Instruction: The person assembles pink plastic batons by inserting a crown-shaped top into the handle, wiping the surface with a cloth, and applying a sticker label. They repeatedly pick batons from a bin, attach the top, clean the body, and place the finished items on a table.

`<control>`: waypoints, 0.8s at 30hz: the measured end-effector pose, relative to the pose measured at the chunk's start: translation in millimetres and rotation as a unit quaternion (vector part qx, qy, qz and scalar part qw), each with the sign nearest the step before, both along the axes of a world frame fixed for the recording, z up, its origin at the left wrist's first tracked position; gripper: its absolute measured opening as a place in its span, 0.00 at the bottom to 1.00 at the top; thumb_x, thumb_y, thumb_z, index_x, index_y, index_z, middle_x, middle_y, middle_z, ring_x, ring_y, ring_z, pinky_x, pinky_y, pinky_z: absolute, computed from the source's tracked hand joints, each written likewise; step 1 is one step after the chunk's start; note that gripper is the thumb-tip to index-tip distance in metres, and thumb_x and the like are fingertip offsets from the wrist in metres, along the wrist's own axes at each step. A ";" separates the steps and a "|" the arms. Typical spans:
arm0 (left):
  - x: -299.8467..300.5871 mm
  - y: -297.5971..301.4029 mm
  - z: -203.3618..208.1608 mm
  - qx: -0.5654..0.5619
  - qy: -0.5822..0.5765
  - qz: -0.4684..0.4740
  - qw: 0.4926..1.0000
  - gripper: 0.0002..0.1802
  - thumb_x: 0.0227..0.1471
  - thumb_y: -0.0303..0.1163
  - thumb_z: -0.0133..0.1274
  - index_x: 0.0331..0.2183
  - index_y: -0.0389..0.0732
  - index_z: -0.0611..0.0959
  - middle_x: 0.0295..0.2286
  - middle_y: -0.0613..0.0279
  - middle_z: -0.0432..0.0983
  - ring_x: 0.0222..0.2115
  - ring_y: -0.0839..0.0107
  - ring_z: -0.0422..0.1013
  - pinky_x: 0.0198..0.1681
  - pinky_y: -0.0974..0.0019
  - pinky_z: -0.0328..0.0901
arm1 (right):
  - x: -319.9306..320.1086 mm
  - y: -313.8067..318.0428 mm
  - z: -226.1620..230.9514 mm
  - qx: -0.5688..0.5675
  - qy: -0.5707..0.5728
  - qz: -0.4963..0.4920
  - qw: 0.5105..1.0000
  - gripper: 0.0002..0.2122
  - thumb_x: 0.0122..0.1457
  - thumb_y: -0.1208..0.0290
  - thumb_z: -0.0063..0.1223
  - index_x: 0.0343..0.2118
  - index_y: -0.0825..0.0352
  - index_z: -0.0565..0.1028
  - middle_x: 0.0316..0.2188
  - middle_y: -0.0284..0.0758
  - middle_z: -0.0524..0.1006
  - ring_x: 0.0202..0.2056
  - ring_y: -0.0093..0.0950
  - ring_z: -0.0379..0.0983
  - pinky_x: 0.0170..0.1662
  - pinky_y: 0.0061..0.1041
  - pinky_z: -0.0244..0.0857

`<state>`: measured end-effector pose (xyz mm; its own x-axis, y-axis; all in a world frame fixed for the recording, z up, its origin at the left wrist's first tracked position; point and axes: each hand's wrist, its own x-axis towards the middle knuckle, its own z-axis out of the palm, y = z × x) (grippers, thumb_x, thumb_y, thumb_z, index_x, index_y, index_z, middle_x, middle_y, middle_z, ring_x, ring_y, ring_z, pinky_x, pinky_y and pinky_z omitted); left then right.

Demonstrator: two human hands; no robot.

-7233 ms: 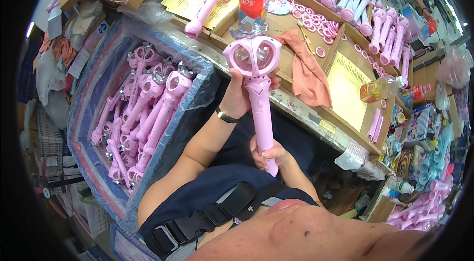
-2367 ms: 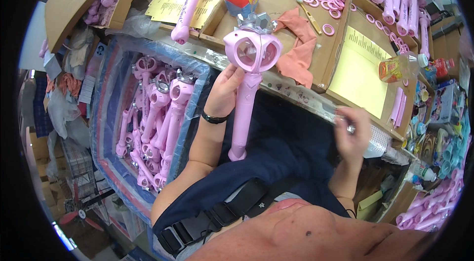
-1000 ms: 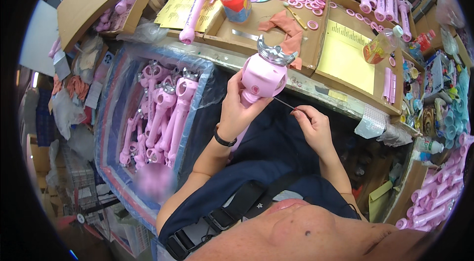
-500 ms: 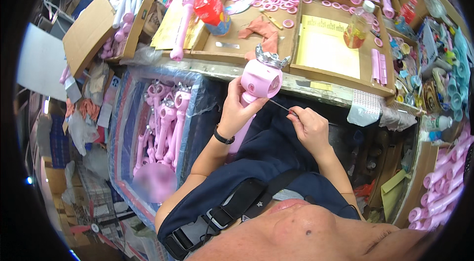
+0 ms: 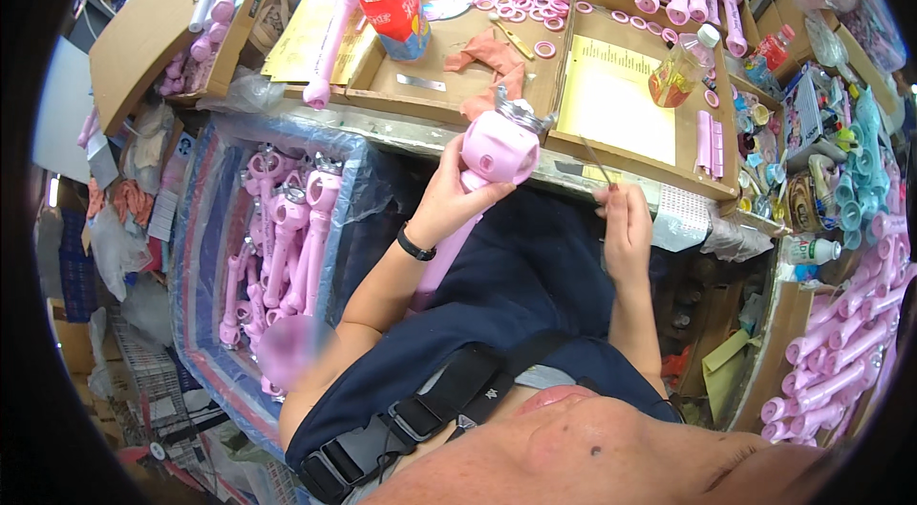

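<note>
My left hand (image 5: 444, 204) is closed around the neck of a pink toy wand (image 5: 489, 144), just below its round, hollow head. A silver crown (image 5: 523, 113) tops that head, and the handle slants down toward my lap. My right hand (image 5: 626, 236), off to the right of the wand, pinches a thin metal rod-like tool (image 5: 598, 161). Its tip points up and left, apart from the wand; whatever grip it has is hidden by my fingers.
Beyond my hands, a cardboard tray (image 5: 396, 104) holds pink rings, an orange cloth (image 5: 487, 56) and a red-labelled bottle (image 5: 394, 13). A plastic-lined bin (image 5: 196, 247) of crowned wands stands at left. Pink wand parts (image 5: 831, 352) are piled at right.
My right hand has drawn the tool away from the wand's head, to the right, and its tip now points upward. My left hand keeps its hold. The whole view has shifted somewhat.
</note>
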<state>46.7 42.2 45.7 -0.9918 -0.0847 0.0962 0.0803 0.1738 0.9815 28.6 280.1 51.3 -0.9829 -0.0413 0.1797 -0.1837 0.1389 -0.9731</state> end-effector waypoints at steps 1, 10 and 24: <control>-1.0 5.5 1.5 0.000 0.004 -0.013 1.000 0.44 0.40 0.35 0.66 0.53 0.33 0.60 0.45 0.54 0.67 0.46 0.70 0.65 0.49 0.67 0.61 | -9.0 -8.0 0.0 0.042 0.041 0.004 0.998 0.12 0.57 0.65 0.53 0.32 0.71 0.69 0.34 0.37 0.69 0.31 0.27 0.65 0.37 0.25 0.62; -28.6 30.1 15.3 -0.071 -0.004 -0.040 0.997 0.42 0.41 0.32 0.65 0.54 0.34 0.60 0.46 0.51 0.67 0.48 0.68 0.65 0.51 0.66 0.61 | -66.8 -48.6 -21.2 -0.136 0.070 0.134 0.979 0.26 0.54 0.67 0.59 0.50 0.73 0.59 0.53 0.44 0.58 0.49 0.30 0.63 0.51 0.32 0.62; -110.7 71.5 33.9 0.366 0.095 -0.114 0.919 0.34 0.54 0.57 0.45 0.46 0.34 0.68 0.39 0.52 0.73 0.24 0.72 0.71 0.26 0.71 0.66 | -19.9 -27.2 -83.0 -0.129 0.039 0.189 0.973 0.24 0.45 0.80 0.62 0.34 0.64 0.53 0.43 0.44 0.64 0.41 0.26 0.65 0.46 0.24 0.62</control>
<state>-64.1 113.7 79.6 -0.9627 0.0128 0.2702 0.2151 -0.5695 0.7933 8.7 252.9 -31.7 -0.8890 -0.3405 0.3061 -0.2495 -0.2004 -0.9474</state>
